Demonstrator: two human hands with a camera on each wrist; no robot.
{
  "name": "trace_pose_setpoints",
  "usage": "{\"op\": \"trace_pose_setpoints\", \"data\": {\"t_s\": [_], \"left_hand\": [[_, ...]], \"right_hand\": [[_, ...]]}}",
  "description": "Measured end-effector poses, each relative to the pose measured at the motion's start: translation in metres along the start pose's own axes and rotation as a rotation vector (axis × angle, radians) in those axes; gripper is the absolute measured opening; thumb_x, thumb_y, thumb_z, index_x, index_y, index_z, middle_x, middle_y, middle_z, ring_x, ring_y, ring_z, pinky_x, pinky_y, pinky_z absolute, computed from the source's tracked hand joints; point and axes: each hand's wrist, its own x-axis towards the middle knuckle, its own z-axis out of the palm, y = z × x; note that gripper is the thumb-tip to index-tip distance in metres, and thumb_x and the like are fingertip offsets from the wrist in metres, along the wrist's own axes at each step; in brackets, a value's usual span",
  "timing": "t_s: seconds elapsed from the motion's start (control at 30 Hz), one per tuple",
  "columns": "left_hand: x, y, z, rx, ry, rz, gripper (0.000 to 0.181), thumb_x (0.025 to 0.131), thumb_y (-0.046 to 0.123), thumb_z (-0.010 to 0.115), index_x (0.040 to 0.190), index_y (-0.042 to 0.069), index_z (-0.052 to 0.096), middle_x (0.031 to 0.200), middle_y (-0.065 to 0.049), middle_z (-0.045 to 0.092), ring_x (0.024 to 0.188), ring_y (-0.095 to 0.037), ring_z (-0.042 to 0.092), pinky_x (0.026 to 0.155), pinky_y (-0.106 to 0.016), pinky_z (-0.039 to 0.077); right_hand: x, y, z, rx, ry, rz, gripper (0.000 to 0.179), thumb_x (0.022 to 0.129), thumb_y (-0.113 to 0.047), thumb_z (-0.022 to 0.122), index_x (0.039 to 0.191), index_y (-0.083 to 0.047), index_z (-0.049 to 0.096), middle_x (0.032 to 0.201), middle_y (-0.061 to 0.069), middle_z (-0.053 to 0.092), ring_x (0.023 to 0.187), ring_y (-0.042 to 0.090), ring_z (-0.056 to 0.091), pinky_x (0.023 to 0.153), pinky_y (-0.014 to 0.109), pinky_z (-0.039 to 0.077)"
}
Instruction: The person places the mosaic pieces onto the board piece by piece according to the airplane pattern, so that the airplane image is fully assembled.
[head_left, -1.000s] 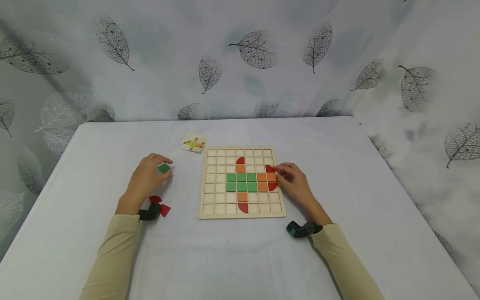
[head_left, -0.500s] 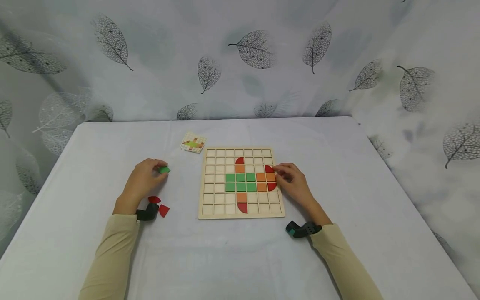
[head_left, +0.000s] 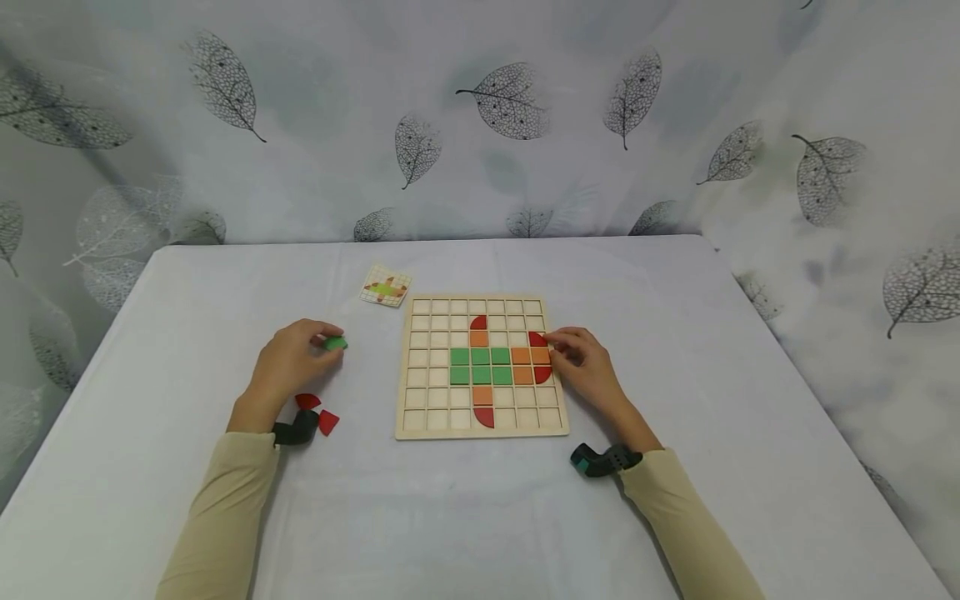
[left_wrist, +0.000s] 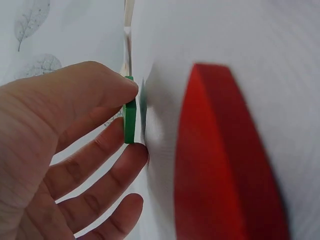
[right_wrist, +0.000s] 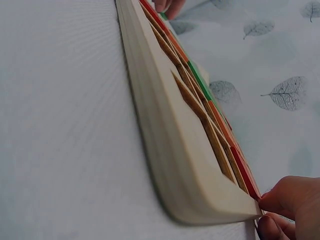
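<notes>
My left hand [head_left: 288, 362] pinches a small green tile [head_left: 335, 342] between thumb and fingers, left of the wooden grid board [head_left: 427, 423]. In the left wrist view the green tile [left_wrist: 129, 120] stands on edge between thumb and fingertips, close to the white cloth. At the board's right edge, the thumb and finger of my right hand [head_left: 588, 364] hold the rim beside a red quarter-round piece [head_left: 537, 339]. The right wrist view has that thumb and finger at the board's corner [right_wrist: 215, 212]. Green squares [head_left: 481, 365], orange squares [head_left: 521, 365] and red quarter-rounds fill part of the grid.
Two loose red quarter-round pieces [head_left: 307, 401] lie by the left wrist, one also large in the left wrist view. A pattern card [head_left: 386, 286] lies behind the board's left corner. White cloth [head_left: 450, 508] covers the table; a leaf-print curtain [head_left: 315, 125] hangs behind.
My left hand has drawn a little toward me, then slightly right, and the green tile has turned in its fingers. My right hand stays at the board's edge.
</notes>
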Motion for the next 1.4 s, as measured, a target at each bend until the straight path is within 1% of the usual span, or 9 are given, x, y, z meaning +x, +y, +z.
{"op": "trace_pose_setpoints", "data": {"t_s": [0.2,0.3,0.5,0.7,1.07,1.27,1.4], "left_hand": [[0.0,0.006,0.004,0.025,0.007,0.03,0.031,0.089,0.015,0.066,0.119,0.003,0.067,0.114,-0.02,0.062,0.101,-0.034,0.059,0.081,-0.049,0.048],[0.0,0.009,0.006,0.015,0.011,0.058,0.031,0.089,0.013,0.066,0.117,0.002,0.067,0.114,-0.02,0.062,0.1,-0.034,0.059,0.082,-0.049,0.048],[0.001,0.016,0.012,-0.013,0.002,0.114,0.029,0.088,0.01,0.067,0.116,-0.001,0.066,0.115,-0.019,0.062,0.099,-0.032,0.059,0.088,-0.048,0.047],[0.001,0.023,0.018,-0.016,-0.01,0.146,0.029,0.088,0.01,0.067,0.115,0.001,0.067,0.114,-0.015,0.064,0.099,-0.029,0.06,0.086,-0.046,0.048],[0.001,0.04,0.027,0.043,-0.003,0.223,0.026,0.085,0.011,0.07,0.111,0.003,0.069,0.112,-0.011,0.065,0.096,-0.026,0.063,0.081,-0.044,0.051],[-0.002,0.048,0.033,0.046,0.013,0.302,0.023,0.085,0.009,0.07,0.108,0.004,0.07,0.108,-0.009,0.066,0.094,-0.025,0.063,0.079,-0.042,0.051],[-0.003,0.052,0.038,0.069,0.043,0.366,0.021,0.084,0.009,0.07,0.105,0.007,0.07,0.105,-0.005,0.067,0.091,-0.023,0.064,0.076,-0.039,0.052]], "right_hand": [[0.0,0.0,0.0,0.009,0.004,0.001,0.028,0.092,0.0,0.062,0.119,0.004,0.066,0.12,0.018,0.057,0.096,0.025,0.055,0.078,0.015,0.044],[0.0,0.0,0.0,0.011,0.004,0.002,0.028,0.092,0.0,0.062,0.119,0.004,0.066,0.12,0.018,0.057,0.096,0.025,0.055,0.078,0.015,0.044],[0.001,-0.001,-0.001,0.008,0.004,0.009,0.028,0.092,0.0,0.062,0.119,0.003,0.067,0.121,0.018,0.057,0.097,0.025,0.055,0.078,0.014,0.044],[0.0,-0.001,-0.002,0.028,-0.004,0.01,0.028,0.092,0.0,0.062,0.119,0.004,0.066,0.122,0.018,0.057,0.098,0.026,0.056,0.079,0.013,0.044],[0.001,-0.001,-0.001,0.031,-0.005,0.019,0.027,0.092,0.0,0.062,0.119,0.003,0.066,0.122,0.018,0.057,0.098,0.024,0.055,0.079,0.012,0.043],[0.001,-0.002,-0.001,0.005,0.0,0.02,0.027,0.092,-0.001,0.062,0.118,0.003,0.067,0.121,0.018,0.057,0.095,0.024,0.056,0.077,0.014,0.043],[0.001,-0.002,-0.001,0.009,0.002,0.014,0.027,0.092,-0.001,0.062,0.118,0.003,0.067,0.121,0.018,0.057,0.094,0.024,0.055,0.077,0.014,0.043]]}}
